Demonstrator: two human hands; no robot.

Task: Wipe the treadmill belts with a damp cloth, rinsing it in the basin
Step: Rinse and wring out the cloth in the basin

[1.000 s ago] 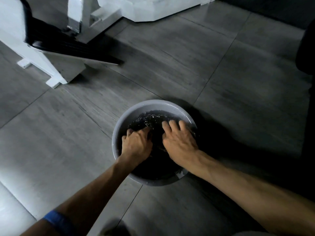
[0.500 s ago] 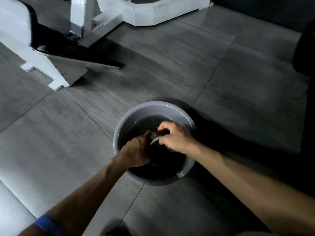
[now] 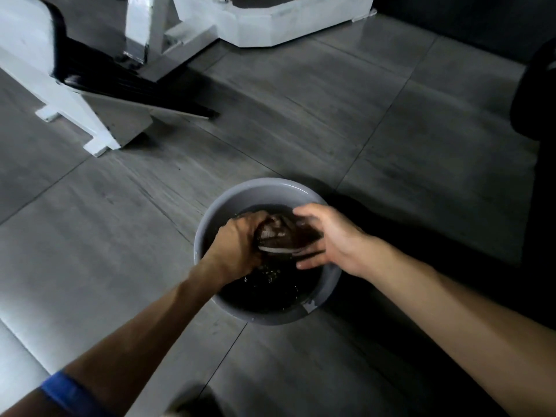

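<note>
looks like a gym floor; big grey floor tiles [image 3: 301, 115] all round, a white treadmill frame [image 3: 75, 115] with its black belt [image 3: 120, 79] up left of the basin [image 3: 255, 191]; another white machine base [image 3: 270, 22] behind that

**Wet cloth, smooth basin, sheened tile**

The cloth [image 3: 282, 236] looks sodden, dark and crumpled, with a pale edge. The basin [image 3: 240, 194] looks like smooth grey plastic with a soft sheen; the water [image 3: 270, 284] in it is dark and glinting. The floor [image 3: 301, 109] is streaked grey tile, semi-glossy. The machine frame [image 3: 75, 109] is white-painted, its belt [image 3: 99, 73] black and matt.
</note>
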